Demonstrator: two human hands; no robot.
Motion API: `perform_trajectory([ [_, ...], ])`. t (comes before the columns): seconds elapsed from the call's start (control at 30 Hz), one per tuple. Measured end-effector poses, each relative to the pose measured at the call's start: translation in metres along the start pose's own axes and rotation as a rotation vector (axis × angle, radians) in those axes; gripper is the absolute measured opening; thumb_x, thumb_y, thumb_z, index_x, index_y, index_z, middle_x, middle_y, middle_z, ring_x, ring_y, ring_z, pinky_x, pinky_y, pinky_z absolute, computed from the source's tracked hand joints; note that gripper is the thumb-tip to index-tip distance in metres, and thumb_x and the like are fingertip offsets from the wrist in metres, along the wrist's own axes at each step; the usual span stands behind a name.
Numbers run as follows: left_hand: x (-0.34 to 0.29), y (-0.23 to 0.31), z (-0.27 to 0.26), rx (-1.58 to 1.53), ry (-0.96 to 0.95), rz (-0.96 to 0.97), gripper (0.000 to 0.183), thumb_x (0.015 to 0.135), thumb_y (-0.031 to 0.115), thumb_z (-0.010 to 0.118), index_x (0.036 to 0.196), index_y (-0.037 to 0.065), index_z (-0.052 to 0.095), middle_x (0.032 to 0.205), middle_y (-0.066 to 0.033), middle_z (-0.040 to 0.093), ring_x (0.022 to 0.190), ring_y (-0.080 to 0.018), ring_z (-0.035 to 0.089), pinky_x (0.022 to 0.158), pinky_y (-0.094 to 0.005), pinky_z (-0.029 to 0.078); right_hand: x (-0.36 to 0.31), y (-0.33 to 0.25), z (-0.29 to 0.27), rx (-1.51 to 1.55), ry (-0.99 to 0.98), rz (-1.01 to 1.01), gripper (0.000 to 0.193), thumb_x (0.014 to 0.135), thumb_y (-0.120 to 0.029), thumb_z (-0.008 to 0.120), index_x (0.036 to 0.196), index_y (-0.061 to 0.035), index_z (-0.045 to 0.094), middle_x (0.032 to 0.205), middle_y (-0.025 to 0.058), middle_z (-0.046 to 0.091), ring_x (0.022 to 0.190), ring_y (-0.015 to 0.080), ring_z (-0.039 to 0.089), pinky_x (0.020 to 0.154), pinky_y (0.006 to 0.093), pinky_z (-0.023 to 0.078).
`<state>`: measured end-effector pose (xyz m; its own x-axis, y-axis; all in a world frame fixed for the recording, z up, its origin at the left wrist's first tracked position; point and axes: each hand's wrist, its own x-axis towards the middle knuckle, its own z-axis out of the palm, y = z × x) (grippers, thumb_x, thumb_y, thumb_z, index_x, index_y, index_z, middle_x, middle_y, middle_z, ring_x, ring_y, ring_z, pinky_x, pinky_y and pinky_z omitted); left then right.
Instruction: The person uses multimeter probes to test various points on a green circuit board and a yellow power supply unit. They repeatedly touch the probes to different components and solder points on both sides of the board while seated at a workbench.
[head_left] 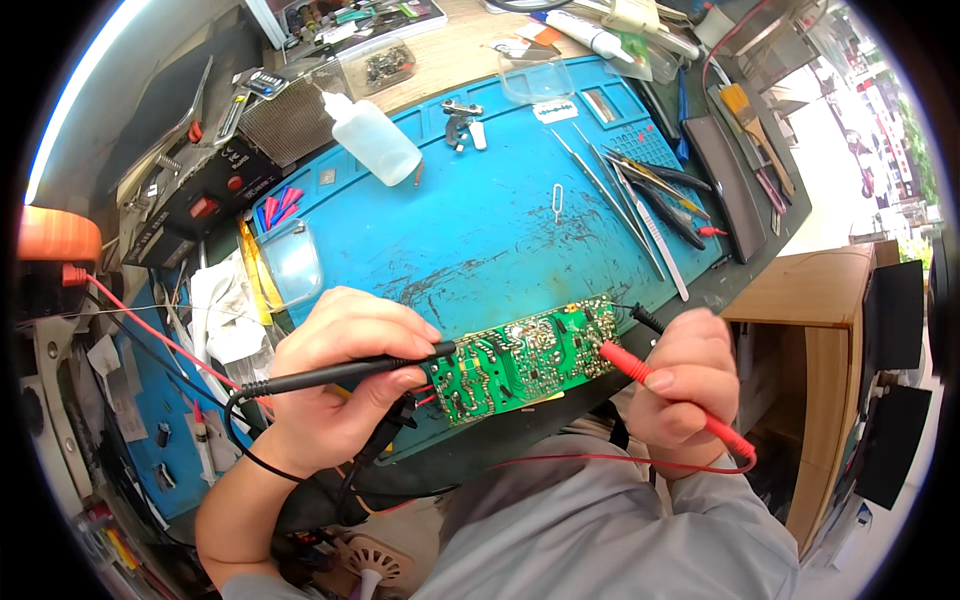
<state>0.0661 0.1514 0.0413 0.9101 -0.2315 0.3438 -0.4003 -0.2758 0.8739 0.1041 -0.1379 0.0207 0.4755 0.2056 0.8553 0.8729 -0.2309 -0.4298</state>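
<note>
A green circuit board lies solder side up at the near edge of the blue mat. My left hand pinches a black test probe, whose tip end meets the board's left upper corner. In my right hand is a red test probe, its tip at the solder joints on the board's right part. Whether either tip truly touches metal is too small to tell. A black cable leaves the board's right end, and a black connector hangs by its left end under my left hand.
A squeeze bottle lies at the back left, near a small metal clamp. Tweezers and pliers rest at the right, beside a wooden cabinet. An orange-cased meter stands far left, with probe leads running from it.
</note>
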Motion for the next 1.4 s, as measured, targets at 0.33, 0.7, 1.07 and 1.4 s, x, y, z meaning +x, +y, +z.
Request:
perform_trajectory([
  [0.33,0.029,-0.006,0.017,-0.260,-0.086,-0.068,0.016,0.098,0.015,0.063,0.104,0.000,0.062,0.103,-0.0130,0.063,0.097,-0.0234,0.061,0.089,-0.0358,0.048,-0.001,0.003,-0.006,0.243,-0.086,0.210,0.036,0.105,-0.039,0.051,0.093,-0.0082,0.064,0.077,0.0041,0.063,0.062,0.0179,0.057,0.056,0.0297,0.046],
  [0.7,0.031,-0.005,0.017,-0.051,-0.150,0.020,0.024,0.098,0.025,0.063,0.097,0.001,0.063,0.097,-0.0137,0.065,0.092,-0.0218,0.057,0.084,-0.0344,0.045,0.006,0.000,-0.001,0.125,-0.140,0.208,0.021,0.098,-0.025,0.063,0.087,-0.0077,0.066,0.071,0.0035,0.065,0.058,0.0188,0.060,0.054,0.0294,0.046],
  [1.07,0.033,-0.008,0.016,-0.023,-0.156,0.024,0.022,0.096,0.024,0.064,0.094,0.002,0.065,0.095,-0.0127,0.068,0.090,-0.0228,0.059,0.085,-0.0364,0.043,0.009,0.001,0.008,0.025,-0.140,0.108,0.018,0.092,-0.021,0.068,0.080,-0.0077,0.068,0.066,0.0017,0.064,0.055,0.0167,0.058,0.052,0.0290,0.039],
  [1.4,0.033,-0.008,0.016,-0.021,-0.148,0.015,0.022,0.096,0.024,0.064,0.094,0.003,0.065,0.095,-0.0124,0.068,0.090,-0.0226,0.059,0.086,-0.0368,0.042,0.011,0.002,0.011,0.016,-0.154,0.102,0.016,0.090,-0.018,0.069,0.078,-0.0080,0.068,0.065,0.0021,0.063,0.052,0.0167,0.055,0.051,0.0290,0.036],
])
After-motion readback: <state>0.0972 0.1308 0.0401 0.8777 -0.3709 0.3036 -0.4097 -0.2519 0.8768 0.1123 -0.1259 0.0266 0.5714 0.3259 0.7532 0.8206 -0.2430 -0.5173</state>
